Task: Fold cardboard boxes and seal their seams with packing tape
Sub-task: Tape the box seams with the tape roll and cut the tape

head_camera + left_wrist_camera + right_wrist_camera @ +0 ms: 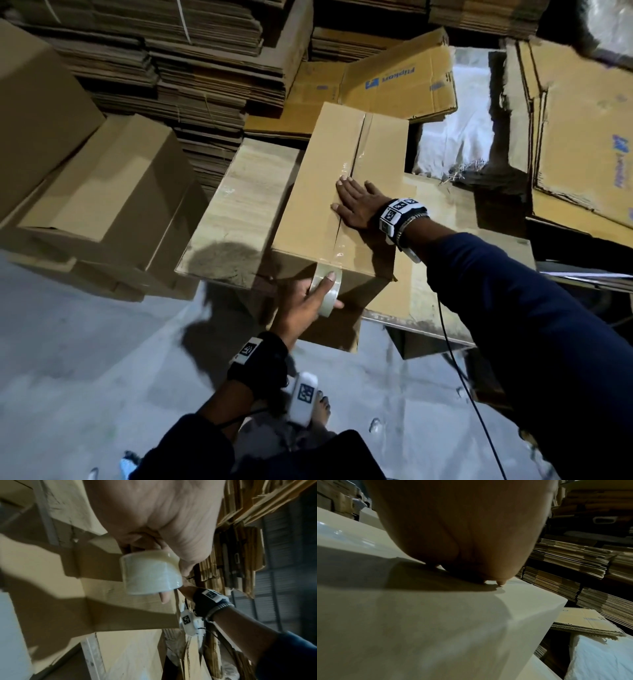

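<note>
Left hand (pixel 303 299) curled round tape roll (pixel 327 289), thumb through the core, fingers over the outer rim; roll held against the near end face of box (pixel 308 212), just below its top edge. Right hand (pixel 356 207) spread flat, palm down, fingers straight, pressed on the box top across the centre seam, fingertips reaching over to the seam's left side. Clear tape (pixel 356 154) laid along that seam from the far edge, glossy, wrinkled near the fingertips, carried on over the near edge to the roll. Box closed, resting on a worktop (pixel 239 205), overhanging its near edge. Left of that, folded boxes (pixel 113 192) piled up. Beyond, bundled flat cardboard stacks (pixel 191 68); printed flat cartons (pixel 400 78) at far right. Grey floor (pixel 85 359) below, near side.
</note>
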The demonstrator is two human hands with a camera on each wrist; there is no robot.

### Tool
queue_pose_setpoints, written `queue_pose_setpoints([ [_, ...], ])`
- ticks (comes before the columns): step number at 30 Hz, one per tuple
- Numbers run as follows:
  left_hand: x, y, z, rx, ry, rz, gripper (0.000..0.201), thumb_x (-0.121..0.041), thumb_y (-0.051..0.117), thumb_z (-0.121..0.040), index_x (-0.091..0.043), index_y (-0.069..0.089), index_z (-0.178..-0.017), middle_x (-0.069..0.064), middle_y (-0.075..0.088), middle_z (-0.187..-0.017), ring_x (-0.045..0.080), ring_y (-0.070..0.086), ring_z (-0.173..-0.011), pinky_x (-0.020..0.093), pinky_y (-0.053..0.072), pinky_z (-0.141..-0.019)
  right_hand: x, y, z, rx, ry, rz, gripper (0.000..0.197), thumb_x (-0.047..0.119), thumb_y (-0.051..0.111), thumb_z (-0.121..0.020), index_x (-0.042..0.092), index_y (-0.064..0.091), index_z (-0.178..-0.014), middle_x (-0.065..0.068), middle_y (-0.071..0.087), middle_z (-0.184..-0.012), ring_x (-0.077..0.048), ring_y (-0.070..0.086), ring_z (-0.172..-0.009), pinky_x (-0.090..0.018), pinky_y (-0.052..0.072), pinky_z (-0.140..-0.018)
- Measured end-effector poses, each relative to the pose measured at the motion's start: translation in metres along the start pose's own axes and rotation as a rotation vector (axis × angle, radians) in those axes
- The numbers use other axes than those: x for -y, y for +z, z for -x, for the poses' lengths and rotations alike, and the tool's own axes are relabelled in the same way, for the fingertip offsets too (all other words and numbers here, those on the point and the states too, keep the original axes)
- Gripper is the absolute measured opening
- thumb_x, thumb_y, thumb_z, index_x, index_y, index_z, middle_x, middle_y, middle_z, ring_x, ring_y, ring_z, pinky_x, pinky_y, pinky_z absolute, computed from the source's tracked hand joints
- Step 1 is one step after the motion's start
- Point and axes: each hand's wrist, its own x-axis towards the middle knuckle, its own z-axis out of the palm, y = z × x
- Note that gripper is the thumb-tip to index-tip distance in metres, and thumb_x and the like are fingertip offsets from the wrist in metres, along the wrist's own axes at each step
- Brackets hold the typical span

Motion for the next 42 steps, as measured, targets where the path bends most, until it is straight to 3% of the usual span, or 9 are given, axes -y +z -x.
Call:
queue_pose_setpoints([
  [3, 0.014, -0.003, -0.010, 0.023, -0.061, 0.093, 0.036, -0.040, 0.067, -0.101, -0.006, 0.071, -0.111, 0.014, 0.080, -0.097, 0.021, 0.071, -0.082, 0.028, 0.051, -0.069, 0.003, 0.004, 0.005, -0.059, 0.011, 0.007, 0.075, 0.057, 0.005, -0.106, 0.011, 0.003, -0.166, -0.008, 0.001, -0.174, -0.020, 0.002, -0.160, -0.053, 0.008, -0.127],
  [7, 0.029, -0.009, -0.030, -0.017, -0.111, 0.119, 0.078, -0.057, 0.085, -0.077, -0.011, 0.062, -0.136, 0.009, 0.073, -0.126, 0.020, 0.071, -0.112, 0.023, 0.053, -0.084, 0.013, 0.009, 0.026, -0.072, -0.058, 0.021, 0.079, 0.063, 0.002, -0.104, 0.013, -0.001, -0.166, -0.008, -0.001, -0.174, -0.022, 0.002, -0.160, -0.054, 0.010, -0.126],
  [13, 0.024, -0.010, -0.049, 0.011, -0.098, 0.195, 0.033, -0.008, 0.076, -0.093, -0.001, 0.064, -0.123, 0.014, 0.077, -0.110, 0.014, 0.070, -0.082, 0.020, 0.054, -0.066, 0.031, 0.030, 0.068, -0.093, -0.207, -0.003, 0.074, 0.066, 0.002, -0.105, 0.023, -0.012, -0.165, -0.008, -0.011, -0.172, -0.023, -0.008, -0.160, -0.054, 0.002, -0.126],
  [20, 0.019, -0.004, -0.077, 0.034, -0.094, 0.212, 0.045, -0.020, 0.080, -0.091, -0.006, 0.060, -0.129, 0.013, 0.075, -0.119, 0.020, 0.073, -0.093, 0.028, 0.056, -0.073, 0.033, 0.036, 0.078, -0.147, -0.219, -0.091, 0.070, 0.061, 0.006, -0.108, 0.025, -0.008, -0.165, -0.001, -0.007, -0.173, -0.018, -0.006, -0.160, -0.053, 0.006, -0.128],
  [24, 0.025, -0.006, -0.082, 0.135, -0.132, 0.240, 0.039, -0.019, 0.074, -0.097, -0.011, 0.055, -0.130, 0.015, 0.079, -0.104, 0.030, 0.077, -0.091, 0.040, 0.059, -0.082, 0.036, 0.042, 0.076, -0.187, -0.175, -0.098, 0.073, 0.065, 0.010, -0.106, 0.026, -0.005, -0.166, 0.001, -0.002, -0.174, -0.015, -0.003, -0.160, -0.050, 0.006, -0.128],
  [32, 0.019, 0.001, -0.096, 0.086, -0.285, 0.181, 0.023, -0.010, 0.068, -0.100, 0.003, 0.066, -0.118, 0.025, 0.076, -0.102, 0.022, 0.074, -0.066, 0.027, 0.059, -0.055, 0.044, 0.050, 0.074, -0.241, -0.058, -0.029, 0.074, 0.065, 0.023, -0.107, 0.028, 0.001, -0.166, 0.003, 0.002, -0.174, -0.015, 0.002, -0.160, -0.051, 0.014, -0.128],
  [34, 0.018, 0.002, -0.095, 0.064, -0.299, 0.169, 0.023, -0.013, 0.072, -0.098, 0.000, 0.068, -0.117, 0.025, 0.075, -0.106, 0.032, 0.075, -0.077, 0.030, 0.059, -0.059, 0.050, 0.047, 0.078, -0.216, -0.017, -0.066, 0.074, 0.066, 0.023, -0.106, 0.030, 0.000, -0.166, 0.003, 0.001, -0.174, -0.016, 0.000, -0.160, -0.051, 0.012, -0.128],
  [39, 0.009, -0.002, -0.077, -0.219, -0.202, -0.237, 0.056, -0.032, 0.091, -0.072, -0.020, 0.050, -0.108, 0.005, 0.064, -0.108, 0.029, 0.063, -0.102, 0.043, 0.055, -0.091, 0.060, 0.046, 0.091, -0.234, 0.038, -0.183, 0.072, 0.065, 0.023, -0.106, 0.029, 0.007, -0.166, 0.000, 0.004, -0.174, -0.017, 0.001, -0.160, -0.053, 0.011, -0.126],
  [42, -0.003, 0.004, -0.055, -0.321, 0.136, -0.443, 0.052, -0.023, 0.085, -0.072, -0.022, 0.046, -0.107, 0.005, 0.059, -0.110, 0.024, 0.054, -0.101, 0.040, 0.046, -0.088, 0.052, 0.052, 0.112, -0.333, 0.118, -0.361, 0.056, 0.055, 0.024, -0.111, 0.034, 0.028, -0.162, 0.003, 0.018, -0.172, -0.015, 0.010, -0.159, -0.051, 0.015, -0.122],
])
